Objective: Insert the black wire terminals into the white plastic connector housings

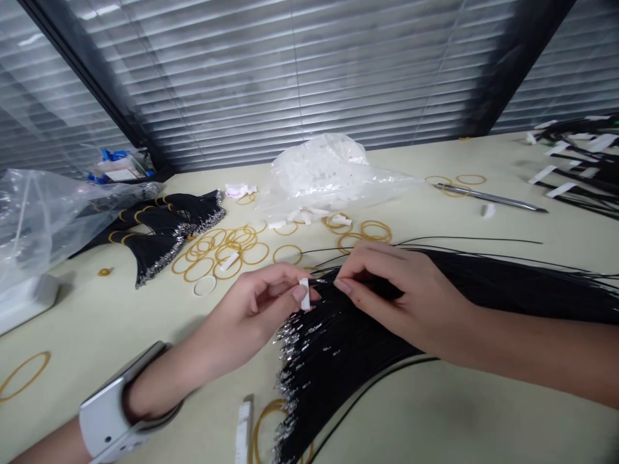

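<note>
My left hand pinches a small white plastic connector housing upright between thumb and fingers. Just to its right, my right hand is closed in a pinch on a thin black wire, whose metal terminal points at the housing. Whether the terminal touches the housing I cannot tell. Under both hands spreads a large bundle of black wires, its silvery crimped ends fanned out toward the left. A band with a pale case is on my left wrist.
Yellow rubber bands lie scattered beyond my left hand. Farther back sits a clear bag of white housings. A second wire bundle is at left, a pen-like metal tool at right, near wires with white connectors.
</note>
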{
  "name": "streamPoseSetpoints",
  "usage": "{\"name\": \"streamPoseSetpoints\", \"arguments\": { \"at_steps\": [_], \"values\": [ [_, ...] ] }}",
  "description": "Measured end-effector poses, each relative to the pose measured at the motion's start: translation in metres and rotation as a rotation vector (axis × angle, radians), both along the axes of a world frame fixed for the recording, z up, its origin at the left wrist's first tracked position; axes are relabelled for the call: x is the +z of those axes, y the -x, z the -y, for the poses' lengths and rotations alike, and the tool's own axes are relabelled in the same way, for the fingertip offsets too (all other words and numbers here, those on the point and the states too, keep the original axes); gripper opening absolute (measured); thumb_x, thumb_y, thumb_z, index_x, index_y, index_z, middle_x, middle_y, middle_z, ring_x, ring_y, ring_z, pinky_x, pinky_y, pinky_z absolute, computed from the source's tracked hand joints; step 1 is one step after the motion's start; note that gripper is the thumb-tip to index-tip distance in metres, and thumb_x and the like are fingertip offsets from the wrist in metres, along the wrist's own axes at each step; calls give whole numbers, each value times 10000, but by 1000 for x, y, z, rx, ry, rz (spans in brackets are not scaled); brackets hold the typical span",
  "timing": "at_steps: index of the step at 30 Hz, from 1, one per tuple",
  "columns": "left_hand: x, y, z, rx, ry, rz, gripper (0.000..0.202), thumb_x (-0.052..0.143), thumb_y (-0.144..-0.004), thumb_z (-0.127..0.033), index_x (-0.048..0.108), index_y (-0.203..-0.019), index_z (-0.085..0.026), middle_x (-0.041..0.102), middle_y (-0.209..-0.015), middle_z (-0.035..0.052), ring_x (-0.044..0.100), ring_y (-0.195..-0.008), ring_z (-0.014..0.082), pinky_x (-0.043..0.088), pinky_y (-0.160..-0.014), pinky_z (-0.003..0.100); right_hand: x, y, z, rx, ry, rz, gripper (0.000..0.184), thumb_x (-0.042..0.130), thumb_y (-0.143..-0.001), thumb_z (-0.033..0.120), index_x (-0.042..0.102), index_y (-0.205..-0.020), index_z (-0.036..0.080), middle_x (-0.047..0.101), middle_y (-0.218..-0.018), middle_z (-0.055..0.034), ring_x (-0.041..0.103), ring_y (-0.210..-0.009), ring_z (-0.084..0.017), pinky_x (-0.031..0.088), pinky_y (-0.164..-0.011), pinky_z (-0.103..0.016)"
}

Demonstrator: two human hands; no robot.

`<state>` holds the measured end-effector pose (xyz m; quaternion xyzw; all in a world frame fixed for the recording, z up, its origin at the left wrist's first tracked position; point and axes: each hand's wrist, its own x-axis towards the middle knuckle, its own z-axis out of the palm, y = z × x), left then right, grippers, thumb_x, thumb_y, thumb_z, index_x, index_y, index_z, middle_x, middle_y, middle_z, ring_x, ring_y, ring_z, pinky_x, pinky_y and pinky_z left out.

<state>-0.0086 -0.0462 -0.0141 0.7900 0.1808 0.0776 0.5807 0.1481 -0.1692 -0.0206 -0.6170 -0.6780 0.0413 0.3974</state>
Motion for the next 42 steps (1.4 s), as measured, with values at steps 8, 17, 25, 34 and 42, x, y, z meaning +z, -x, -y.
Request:
{"name": "streamPoseSetpoints", "arguments": {
  "at_steps": [8, 17, 25, 34, 42],
  "values": [
    [0, 3, 1, -12, -135, -40, 238, 467, -823, -334, 557, -997, -199, 572, -806, 0, 475, -682, 71, 371, -569, 160, 0, 0, -1, 38, 68, 17, 82, 464, -800, 147, 507, -731, 140, 498, -702, 8, 440, -645, -59, 344, -615, -185],
    [2, 2, 3, -27, -121, -37, 220, 448, -830, -333, 566, -939, -183, 581, -840, 16, 494, -750, 97, 392, -642, 185, -1, 0, 0, 80, 61, -20, 66, 466, -784, 128, 513, -743, 149, 506, -724, -3, 446, -659, -73, 358, -620, -197],
    [2, 2, 1, -42, -96, -25, 206, 452, -832, -310, 570, -957, -197, 567, -813, -2, 477, -718, 73, 375, -611, 153, 0, 0, 0, 108, 69, -11, 65, 468, -778, 117, 519, -742, 132, 495, -714, 6, 439, -650, -52, 348, -617, -170],
    [0, 0, -1, -28, -129, -7, 171, 490, -812, -296, 579, -915, -191, 557, -765, -17, 466, -669, 56, 367, -582, 135, -1, -2, 0, 168, 51, 2, 70, 469, -763, 85, 513, -728, 127, 493, -699, 14, 428, -633, -43, 343, -600, -157],
    [0, 1, -2, -53, -139, 7, 171, 488, -816, -276, 589, -908, -174, 579, -785, -16, 483, -699, 51, 380, -620, 133, -2, -3, -2, 234, 15, 12, 61, 472, -763, 82, 503, -725, 118, 487, -699, 11, 415, -616, -38, 340, -571, -159]
  ]
}}
